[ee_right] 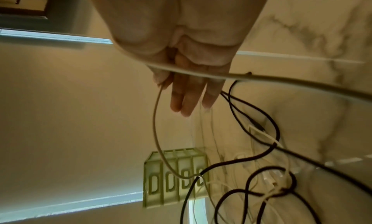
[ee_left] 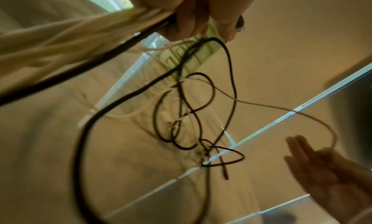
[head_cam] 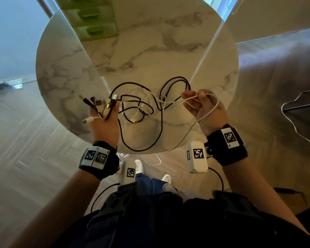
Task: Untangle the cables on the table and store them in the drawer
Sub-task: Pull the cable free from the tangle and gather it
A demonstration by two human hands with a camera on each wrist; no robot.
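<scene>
Black cables (head_cam: 141, 108) and white cables (head_cam: 161, 102) lie tangled on the near half of a round marble table (head_cam: 150, 51). My left hand (head_cam: 104, 113) grips a bunch of cable ends, their plugs (head_cam: 98, 104) fanned out above the fingers. In the left wrist view the black cables (ee_left: 191, 108) hang from that hand (ee_left: 201, 20). My right hand (head_cam: 193, 99) pinches a white cable (ee_right: 155, 124) between thumb and forefinger (ee_right: 161, 79), its other fingers straight. That cable loops back over the wrist. A green drawer unit (head_cam: 95, 20) stands at the table's far left, its drawers shut.
Loops of cable hang over the near table edge (head_cam: 141, 151) toward the wooden floor (head_cam: 34, 140). Another white cord (head_cam: 293, 122) trails on the floor at the right. A glass partition edge (head_cam: 208, 49) crosses above the table.
</scene>
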